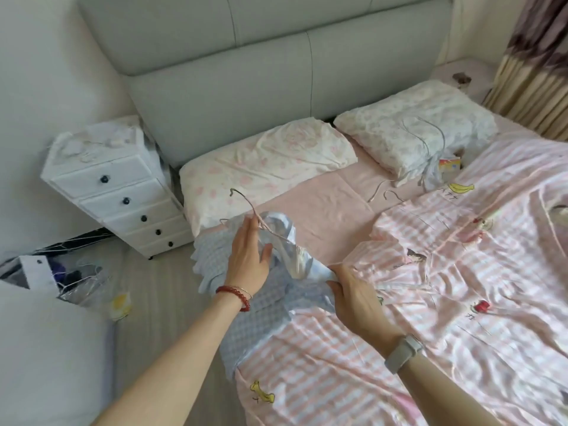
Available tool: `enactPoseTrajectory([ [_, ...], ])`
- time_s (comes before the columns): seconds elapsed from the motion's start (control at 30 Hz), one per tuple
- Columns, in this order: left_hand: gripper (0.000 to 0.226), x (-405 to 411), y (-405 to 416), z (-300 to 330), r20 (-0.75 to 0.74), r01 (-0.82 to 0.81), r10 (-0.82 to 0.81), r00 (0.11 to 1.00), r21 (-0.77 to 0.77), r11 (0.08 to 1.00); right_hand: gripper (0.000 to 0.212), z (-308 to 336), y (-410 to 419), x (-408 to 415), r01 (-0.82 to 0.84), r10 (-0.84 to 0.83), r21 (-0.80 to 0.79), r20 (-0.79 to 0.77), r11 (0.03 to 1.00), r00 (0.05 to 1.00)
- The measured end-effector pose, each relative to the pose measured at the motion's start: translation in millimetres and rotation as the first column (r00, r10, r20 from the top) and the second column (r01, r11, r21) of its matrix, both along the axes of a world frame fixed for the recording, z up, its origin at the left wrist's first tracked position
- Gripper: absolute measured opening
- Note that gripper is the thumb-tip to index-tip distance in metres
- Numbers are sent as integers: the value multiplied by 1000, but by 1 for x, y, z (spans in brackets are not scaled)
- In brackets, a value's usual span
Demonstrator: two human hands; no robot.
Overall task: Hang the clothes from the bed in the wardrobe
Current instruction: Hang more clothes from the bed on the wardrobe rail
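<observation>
A light blue checked garment (pixel 261 305) lies crumpled at the left edge of the bed (pixel 332 210), partly over the pink striped duvet (pixel 461 302). My left hand (pixel 247 256) holds a thin wire hanger (pixel 246 207) between its fingertips, hook pointing up and left; the hanger's lower arm runs into the garment's pale lining. My right hand (pixel 353 299) pinches a fold of the blue garment near its neckline. More hangers (pixel 390 196) lie on the sheet near the right pillow, and another hanger (pixel 427 133) lies on that pillow beside a grey garment (pixel 433 176).
Two floral pillows (pixel 264 167) sit against a grey padded headboard (pixel 233 72). A white chest of drawers (pixel 113 192) stands left of the bed. On the floor at left are wire hangers and clutter (pixel 80 281). Curtains (pixel 531 56) hang at the far right.
</observation>
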State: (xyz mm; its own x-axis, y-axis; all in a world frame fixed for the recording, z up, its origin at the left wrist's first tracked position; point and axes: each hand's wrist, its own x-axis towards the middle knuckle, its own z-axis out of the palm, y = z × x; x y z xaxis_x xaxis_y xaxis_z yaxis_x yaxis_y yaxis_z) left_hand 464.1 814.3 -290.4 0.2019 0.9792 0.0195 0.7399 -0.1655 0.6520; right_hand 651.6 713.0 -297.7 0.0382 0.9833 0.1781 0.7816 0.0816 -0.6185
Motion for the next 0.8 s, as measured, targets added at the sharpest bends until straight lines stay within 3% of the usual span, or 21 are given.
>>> enactPoseTrajectory([
  [0.1,28,-55,-27,40,-93,-113,141,986,255,960,24,34,-10,-23,-86,81,89,59,992,995],
  [0.17,23,-90,-61,59,-182,-140,202,962,305,942,18,53,-22,-38,-137,119,148,129,979,984],
  [0.3,27,-126,-174,60,-84,-254,269,959,159,954,32,75,-51,-70,-257,204,242,224,936,953],
  [0.47,22,-133,-325,48,158,-371,351,923,131,919,37,71,-116,-101,-403,350,187,262,896,899],
  [0.67,21,-148,-465,49,309,-551,514,800,39,834,30,65,-210,-139,-597,567,78,235,798,789],
  [0.8,26,-183,-534,54,305,-725,684,662,30,688,37,66,-261,-173,-735,720,-8,208,678,662],
])
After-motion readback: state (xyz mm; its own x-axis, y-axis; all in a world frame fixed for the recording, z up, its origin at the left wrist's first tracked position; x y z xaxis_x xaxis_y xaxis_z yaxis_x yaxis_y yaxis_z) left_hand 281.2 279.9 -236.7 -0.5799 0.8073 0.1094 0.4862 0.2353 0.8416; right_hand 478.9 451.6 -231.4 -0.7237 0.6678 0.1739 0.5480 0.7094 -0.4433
